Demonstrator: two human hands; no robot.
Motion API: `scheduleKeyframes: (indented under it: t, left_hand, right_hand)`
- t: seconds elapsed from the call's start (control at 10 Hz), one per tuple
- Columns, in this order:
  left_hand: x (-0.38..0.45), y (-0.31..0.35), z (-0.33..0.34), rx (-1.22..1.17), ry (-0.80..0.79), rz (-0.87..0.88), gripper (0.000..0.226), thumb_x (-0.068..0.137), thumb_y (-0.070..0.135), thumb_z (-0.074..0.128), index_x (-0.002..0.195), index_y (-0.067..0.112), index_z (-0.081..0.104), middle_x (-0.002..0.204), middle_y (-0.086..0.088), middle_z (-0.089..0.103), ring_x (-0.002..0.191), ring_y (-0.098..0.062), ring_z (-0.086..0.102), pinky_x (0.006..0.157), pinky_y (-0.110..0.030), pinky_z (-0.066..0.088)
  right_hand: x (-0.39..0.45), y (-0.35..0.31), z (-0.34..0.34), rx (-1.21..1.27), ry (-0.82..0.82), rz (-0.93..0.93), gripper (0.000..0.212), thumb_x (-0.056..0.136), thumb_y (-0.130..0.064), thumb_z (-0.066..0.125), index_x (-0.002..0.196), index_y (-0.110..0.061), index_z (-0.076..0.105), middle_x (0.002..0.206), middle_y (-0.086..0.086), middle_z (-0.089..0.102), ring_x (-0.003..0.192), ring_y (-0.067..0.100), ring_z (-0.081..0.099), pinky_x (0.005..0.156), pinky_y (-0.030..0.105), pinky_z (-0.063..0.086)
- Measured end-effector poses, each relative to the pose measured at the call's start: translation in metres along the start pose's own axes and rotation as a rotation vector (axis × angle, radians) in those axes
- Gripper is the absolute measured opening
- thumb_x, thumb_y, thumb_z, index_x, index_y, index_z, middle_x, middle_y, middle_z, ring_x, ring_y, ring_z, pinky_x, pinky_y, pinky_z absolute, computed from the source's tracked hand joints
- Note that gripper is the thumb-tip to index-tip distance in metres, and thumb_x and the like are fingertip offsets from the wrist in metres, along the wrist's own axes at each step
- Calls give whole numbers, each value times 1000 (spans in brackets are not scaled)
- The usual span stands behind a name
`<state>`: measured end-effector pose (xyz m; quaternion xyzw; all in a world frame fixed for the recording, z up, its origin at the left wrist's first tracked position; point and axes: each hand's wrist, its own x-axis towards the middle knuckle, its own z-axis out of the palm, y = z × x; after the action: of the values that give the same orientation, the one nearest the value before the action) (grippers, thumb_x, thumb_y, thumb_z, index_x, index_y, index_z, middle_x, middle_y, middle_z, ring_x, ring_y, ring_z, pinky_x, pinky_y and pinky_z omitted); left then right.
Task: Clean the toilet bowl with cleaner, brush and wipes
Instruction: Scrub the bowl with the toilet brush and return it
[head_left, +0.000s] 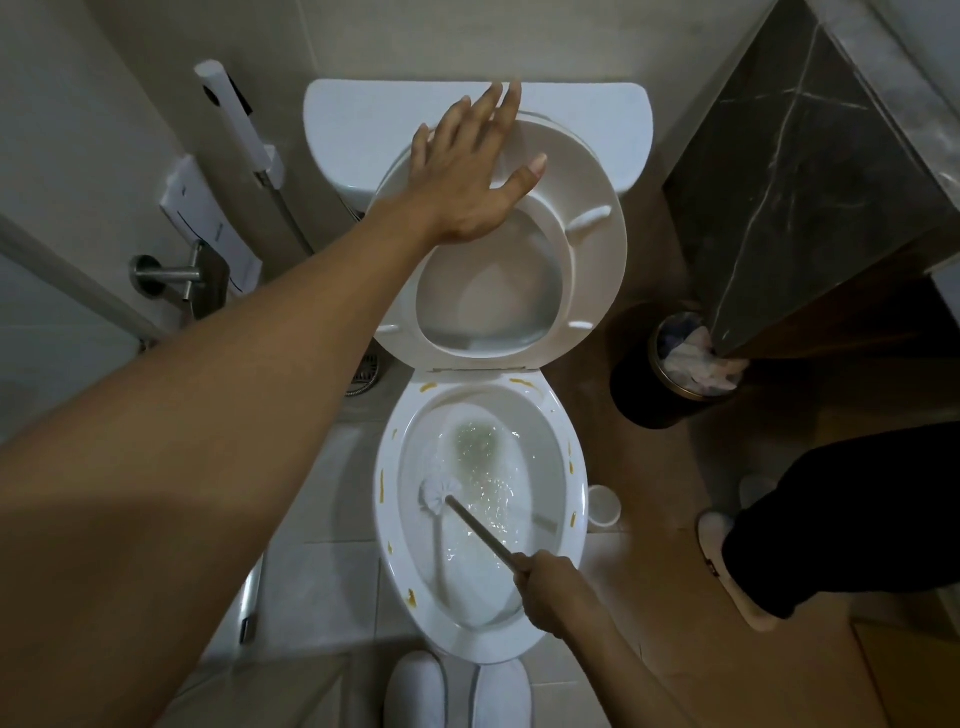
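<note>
The white toilet bowl (566, 499) lies open below me, with yellow-brown smears around its rim and foamy water inside. My right hand (550, 587) grips the handle of a toilet brush (440, 493), whose white head rests against the bowl's left inner wall. My left hand (472, 171) reaches forward with straight, spread fingers and presses on the raised seat (597, 249) and lid, which lean back against the cistern (363, 114).
A dark bin (660, 384) with crumpled paper stands right of the toilet. A small white cup-like holder (604, 504) sits beside the bowl. Another person's dark-trousered leg and slipper (727, 566) are at right. A bidet sprayer (234, 119) hangs on the left wall. My white slippers (457, 691) are below.
</note>
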<state>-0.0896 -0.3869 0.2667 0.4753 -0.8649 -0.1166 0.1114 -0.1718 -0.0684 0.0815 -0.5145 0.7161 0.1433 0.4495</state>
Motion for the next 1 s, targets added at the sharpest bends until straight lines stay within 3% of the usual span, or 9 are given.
scheduleKeyframes:
  t: [0.2, 0.3, 0.4, 0.5, 0.7, 1.0]
  left_hand:
    - [0, 0, 0, 4, -5, -2, 71, 96, 60, 21, 152, 26, -7, 160, 2, -8, 147, -23, -8, 115, -51, -4]
    - [0, 1, -1, 8, -7, 2, 71, 96, 60, 21, 152, 25, -7, 160, 1, -8, 147, -23, -8, 115, -52, -3]
    - [0, 0, 0, 7, -4, 2, 71, 96, 60, 21, 152, 25, -7, 160, 1, -8, 147, -24, -8, 115, -52, -4]
    - [0, 0, 0, 6, 3, 1, 71, 96, 60, 21, 152, 25, -7, 160, 1, -8, 147, -23, -8, 115, -51, -3]
    - [1, -2, 0, 4, -4, 5, 71, 96, 61, 21, 151, 26, -7, 160, 2, -8, 147, -23, -8, 115, -52, -3]
    - [3, -2, 3, 6, 23, 9, 71, 96, 60, 21, 151, 26, -7, 160, 2, -7, 147, -23, -6, 115, -52, -2]
  right_hand:
    - [26, -13, -16, 176, 61, 30, 36, 104, -25, 31, 131, -10, 48, 100, 4, 45, 86, 21, 48, 79, 36, 51]
    - [35, -7, -9, 335, 55, 52, 35, 103, -26, 32, 128, -9, 50, 93, 7, 48, 73, 21, 47, 60, 31, 46]
    - [21, 11, 8, 546, -19, 111, 33, 103, -27, 35, 127, -14, 53, 71, 3, 48, 50, 13, 39, 41, 23, 36]
    - [7, 25, 18, 714, -82, 180, 31, 102, -24, 37, 128, -18, 52, 57, -1, 40, 40, 9, 33, 36, 19, 29]
    - [41, 20, 9, 744, -58, 294, 29, 100, -27, 39, 120, -14, 56, 64, 3, 45, 47, 14, 40, 39, 19, 33]
    - [3, 42, 18, 550, -17, 156, 35, 102, -28, 38, 133, -20, 51, 70, 4, 52, 39, 11, 39, 35, 21, 34]
